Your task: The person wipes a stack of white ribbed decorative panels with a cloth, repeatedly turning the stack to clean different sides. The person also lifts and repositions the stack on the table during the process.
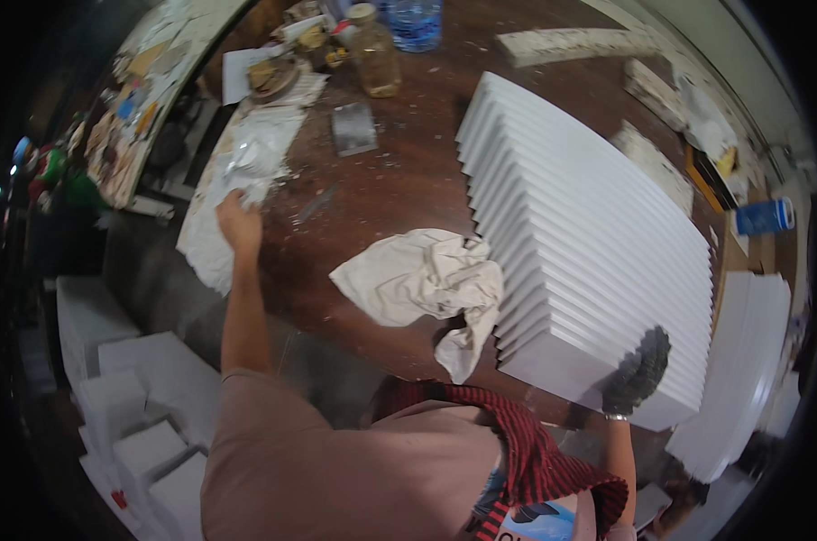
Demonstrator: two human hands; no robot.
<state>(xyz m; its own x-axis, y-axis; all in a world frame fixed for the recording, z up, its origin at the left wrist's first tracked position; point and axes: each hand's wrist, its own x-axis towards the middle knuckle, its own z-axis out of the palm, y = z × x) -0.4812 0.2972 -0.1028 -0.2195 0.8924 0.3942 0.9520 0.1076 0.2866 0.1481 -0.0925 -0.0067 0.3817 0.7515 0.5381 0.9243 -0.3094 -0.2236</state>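
My bare left hand (240, 223) reaches to a long board (212, 239) smeared with white paste (257, 153). Its fingers are curled at the edge of the paste, and what they hold, if anything, is too small to make out. My right hand (641, 371), in a dark grey glove, lies with fingers stretched along the near right end of a large white block (598, 189) with a ridged, stepped surface. A crumpled off-white cloth (426, 275) rests against the block's left side, stained in places.
A jar of yellowish liquid (375, 59), a blue-tinted bottle (414, 22) and a grey metal plate (353, 128) are at the back. A thin scraper-like strip (316, 203) lies mid-table. White blocks (160, 388) stack at lower left; a blue can (763, 217) lies right.
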